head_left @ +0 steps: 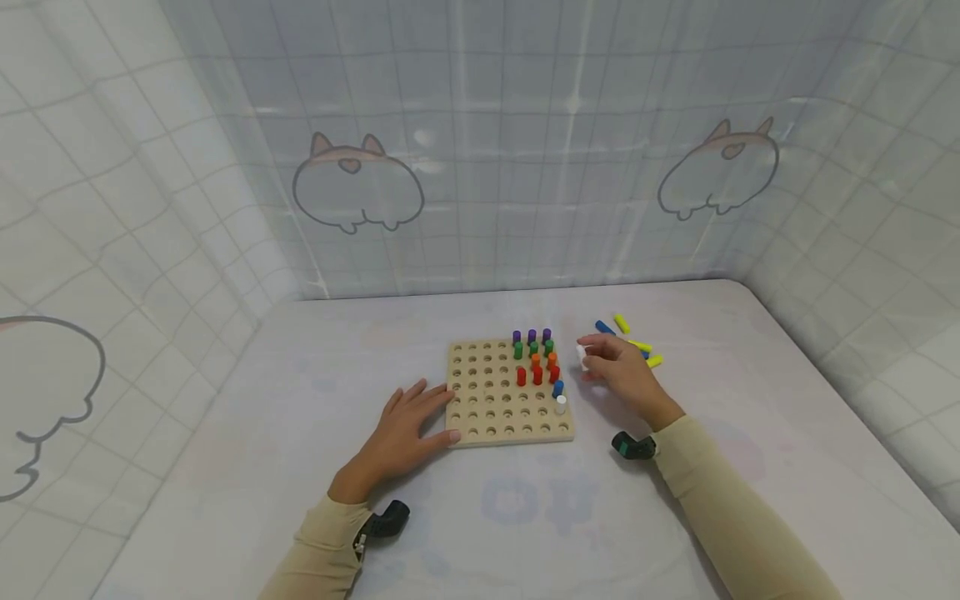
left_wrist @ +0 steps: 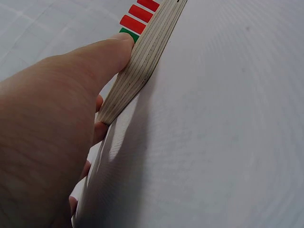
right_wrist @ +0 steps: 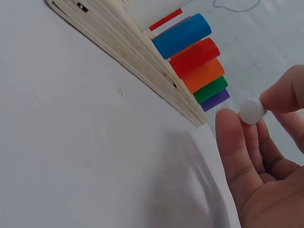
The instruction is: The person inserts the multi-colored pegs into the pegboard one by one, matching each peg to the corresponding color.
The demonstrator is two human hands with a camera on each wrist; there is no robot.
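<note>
Nearest us, our left hand [head_left: 405, 429] lies flat on the desk [head_left: 300, 467], its grip relaxed, fingers touching the wooden pegboard's [head_left: 491, 417] near left edge. Our right hand [head_left: 622, 375] pinches a white peg [head_left: 582, 356] just right of the board. Loose yellow and blue pegs [head_left: 633, 340] lie beyond.

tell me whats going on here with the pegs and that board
A person sits at a table with a wooden pegboard. The left hand rests flat against the board's left edge. The right hand pinches a white peg just right of the board. Purple, green, orange, red, blue and white pegs already stand in the holes, and loose yellow and blue pegs lie beyond the right hand.
</note>
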